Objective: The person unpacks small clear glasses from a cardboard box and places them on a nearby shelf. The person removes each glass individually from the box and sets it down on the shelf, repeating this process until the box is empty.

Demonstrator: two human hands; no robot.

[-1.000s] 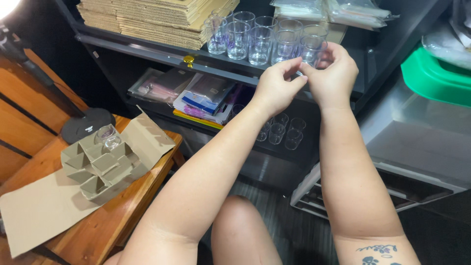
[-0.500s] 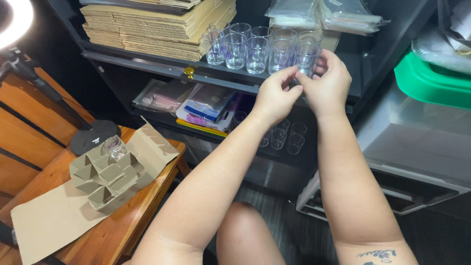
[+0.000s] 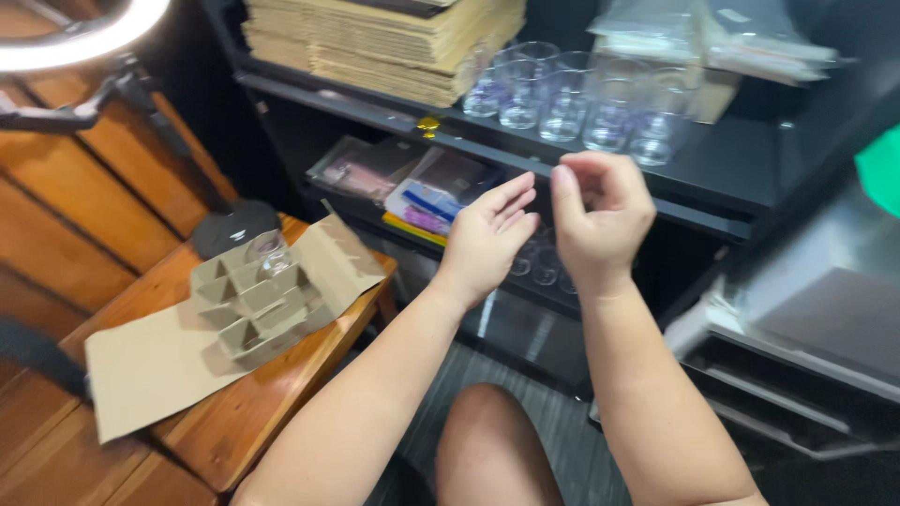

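Both hands have withdrawn from the row of clear drinking glasses (image 3: 581, 98) on the far black shelf (image 3: 731, 169) and now hover below it, apart from it. Left hand (image 3: 487, 239) is open, palm up, holding nothing. Right hand (image 3: 600, 211) is loosely curled; any content cannot be determined. At near left, a brown cardboard divider box (image 3: 258, 300) rests on the wooden table (image 3: 253, 412), one glass (image 3: 270, 253) seated in a far compartment.

Open brown cardboard box (image 3: 246, 309) with divider cells on wooden table. Flattened brown cartons (image 3: 384, 42) stacked on top shelf. Clear plastic packets (image 3: 722, 37) top right. Colourful flat packages (image 3: 427, 192) on middle shelf.
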